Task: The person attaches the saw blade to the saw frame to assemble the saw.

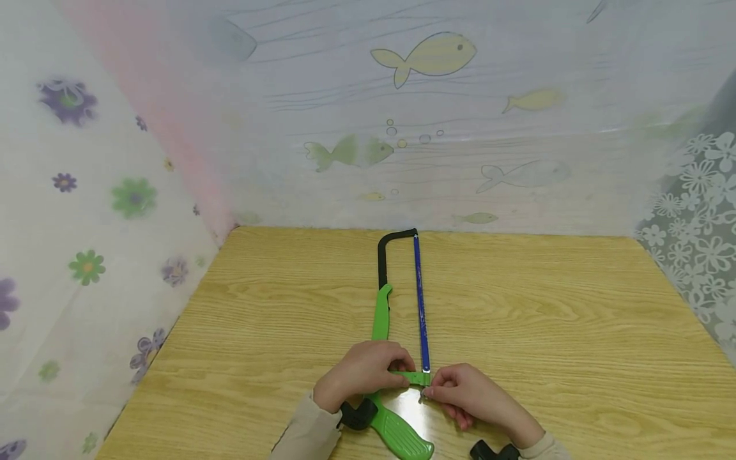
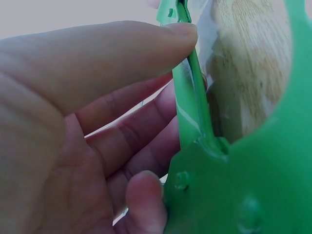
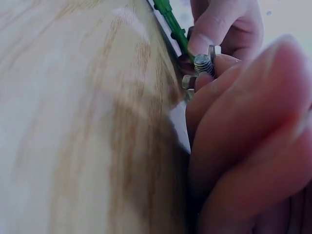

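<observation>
A hacksaw lies on the table, its green handle point(image 1: 402, 437) toward me and its black frame point(image 1: 382, 262) reaching away. The blue blade point(image 1: 421, 300) runs along the right side, from the frame's far end to the green lower arm point(image 1: 415, 378). My left hand point(image 1: 368, 367) grips that lower arm between thumb and fingers, which the left wrist view shows close up. Just right of it, my right hand point(image 1: 468, 393) pinches a metal wing nut point(image 3: 189, 82) on a threaded bolt point(image 3: 202, 62) at the blade's near end. Fingers partly cover the nut.
The wood-grain table point(image 1: 546, 306) ends at a back wall covering point(image 1: 431, 179) printed with fish. A flowered covering point(image 1: 86, 211) hangs along the left side, and a lace-like flower pattern point(image 1: 707, 236) shows at the right. Black wrist straps point(image 1: 359, 415) sit near both sleeves.
</observation>
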`<state>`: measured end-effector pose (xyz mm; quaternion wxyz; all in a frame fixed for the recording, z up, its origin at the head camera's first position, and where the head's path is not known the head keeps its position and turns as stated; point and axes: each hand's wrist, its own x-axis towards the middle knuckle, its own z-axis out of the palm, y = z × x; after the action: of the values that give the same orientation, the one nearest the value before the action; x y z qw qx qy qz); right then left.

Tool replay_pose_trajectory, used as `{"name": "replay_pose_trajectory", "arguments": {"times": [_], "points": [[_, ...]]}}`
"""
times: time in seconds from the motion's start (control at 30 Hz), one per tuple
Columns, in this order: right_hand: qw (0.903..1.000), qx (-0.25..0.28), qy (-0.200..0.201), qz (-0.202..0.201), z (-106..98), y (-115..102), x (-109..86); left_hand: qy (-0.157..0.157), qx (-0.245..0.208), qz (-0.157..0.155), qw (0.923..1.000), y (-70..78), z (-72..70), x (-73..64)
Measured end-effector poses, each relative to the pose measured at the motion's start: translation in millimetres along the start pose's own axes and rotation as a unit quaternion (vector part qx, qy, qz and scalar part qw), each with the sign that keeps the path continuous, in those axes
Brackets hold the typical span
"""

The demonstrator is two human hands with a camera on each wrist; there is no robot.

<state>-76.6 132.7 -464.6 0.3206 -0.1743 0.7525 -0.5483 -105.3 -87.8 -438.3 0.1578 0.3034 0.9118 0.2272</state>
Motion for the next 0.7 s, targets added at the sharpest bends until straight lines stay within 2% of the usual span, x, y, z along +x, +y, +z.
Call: {"name": "replay_pose_trajectory", "arguments": {"times": [0.33, 0.7], "points": [[0.9999, 0.008, -0.006, 0.003, 0.1, -0.2, 0.4, 0.001, -0.002, 0.001, 1.0, 0.8, 0.0, -0.9], [0.9999, -0.013, -0.009, -0.004, 0.6, -0.6, 0.6, 0.001, 0.002, 0.002, 1.0, 0.1, 0.6, -0.7]]}}
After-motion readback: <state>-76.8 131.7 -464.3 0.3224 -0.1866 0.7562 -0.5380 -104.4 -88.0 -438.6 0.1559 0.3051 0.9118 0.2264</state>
